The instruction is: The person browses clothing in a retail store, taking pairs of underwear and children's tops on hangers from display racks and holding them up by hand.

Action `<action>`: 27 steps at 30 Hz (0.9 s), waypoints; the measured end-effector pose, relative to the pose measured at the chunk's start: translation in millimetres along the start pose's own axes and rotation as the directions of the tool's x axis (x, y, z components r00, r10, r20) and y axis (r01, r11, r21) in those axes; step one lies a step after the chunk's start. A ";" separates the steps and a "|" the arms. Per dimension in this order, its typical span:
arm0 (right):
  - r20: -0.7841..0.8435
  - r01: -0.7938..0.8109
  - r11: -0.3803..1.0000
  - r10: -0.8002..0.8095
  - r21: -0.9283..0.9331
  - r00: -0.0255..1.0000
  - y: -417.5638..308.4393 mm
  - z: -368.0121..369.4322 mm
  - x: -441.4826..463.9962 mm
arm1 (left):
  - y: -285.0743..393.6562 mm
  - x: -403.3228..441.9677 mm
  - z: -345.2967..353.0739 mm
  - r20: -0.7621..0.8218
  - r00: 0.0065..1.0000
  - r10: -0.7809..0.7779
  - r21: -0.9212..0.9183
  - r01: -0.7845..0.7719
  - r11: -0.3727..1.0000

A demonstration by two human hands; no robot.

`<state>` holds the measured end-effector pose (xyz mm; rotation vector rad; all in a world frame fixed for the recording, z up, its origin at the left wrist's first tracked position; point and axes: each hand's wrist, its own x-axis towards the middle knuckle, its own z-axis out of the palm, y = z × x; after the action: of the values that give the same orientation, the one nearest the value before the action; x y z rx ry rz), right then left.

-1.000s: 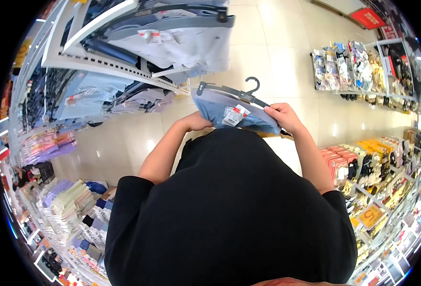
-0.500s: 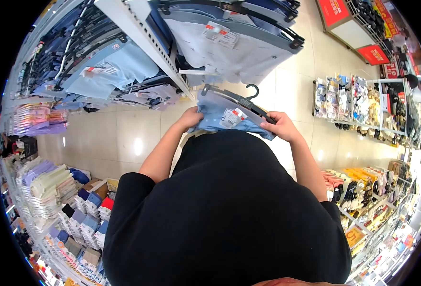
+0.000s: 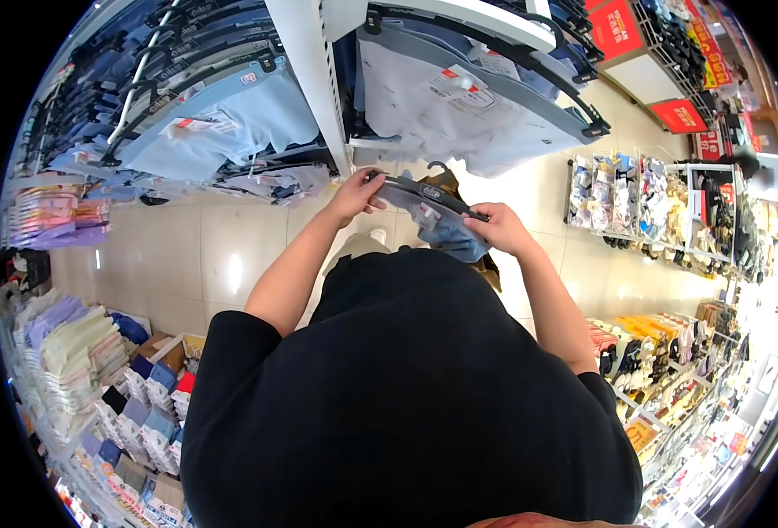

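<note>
A black clip hanger (image 3: 430, 192) with light blue underpants (image 3: 449, 236) on it is held in front of my waist. My left hand (image 3: 356, 197) is closed on the hanger's left end, with its lower fingers loosely curled. The right end is pinched by my right hand (image 3: 502, 229), thumb on top. A white and red tag (image 3: 426, 215) shows on the front of the underpants, which hang folded and bunched towards the right. Something brown, perhaps cloth, shows behind and below them; what it is I cannot tell.
Grey-white underpants (image 3: 459, 97) on hangers fill a rack just ahead, beside a white perforated post (image 3: 305, 66). Light blue ones (image 3: 222, 123) hang to the left. Packaged goods (image 3: 156, 414) stand at lower left. Racks of small items (image 3: 631, 198) line the right side.
My left hand has moved from the cloth's left side up to the hanger's left end. The underpants have gone from spread out to bunched. The rack ahead appears shifted to the right.
</note>
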<state>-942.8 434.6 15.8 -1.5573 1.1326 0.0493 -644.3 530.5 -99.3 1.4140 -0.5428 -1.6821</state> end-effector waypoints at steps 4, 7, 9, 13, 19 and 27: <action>-0.054 -0.034 0.984 0.044 0.173 0.998 17.5 2.4 7.8 | -24.3 35.1 -17.1 0.013 0.999 -0.042 -0.094 0.043 0.995; -0.173 -0.067 0.955 0.121 0.288 0.978 39.5 2.8 14.3 | -29.0 51.5 -18.9 -0.033 0.998 -0.051 -0.078 0.048 0.996; -0.206 -0.167 0.927 0.246 0.336 0.947 38.8 1.8 10.6 | -31.3 60.4 -16.5 -0.119 0.993 -0.009 -0.052 0.003 0.999; -0.188 -0.241 0.870 0.347 0.431 0.919 40.6 -0.6 1.5 | -35.3 78.0 -19.2 -0.230 0.968 0.096 -0.031 -0.106 0.994; -0.144 -0.252 0.829 0.366 0.500 0.919 52.4 -4.1 -13.9 | -46.1 92.1 -29.9 -0.347 0.934 0.081 0.058 -0.065 0.996; -0.246 0.215 -0.121 -0.541 0.969 0.804 44.1 -55.1 -52.7 | -52.1 107.1 -17.0 -0.423 0.894 0.149 -0.154 -0.233 0.960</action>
<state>-1029.0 429.5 32.9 -0.3650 0.1446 -0.8434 -645.2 474.6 -205.8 1.4559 -0.2564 -1.1997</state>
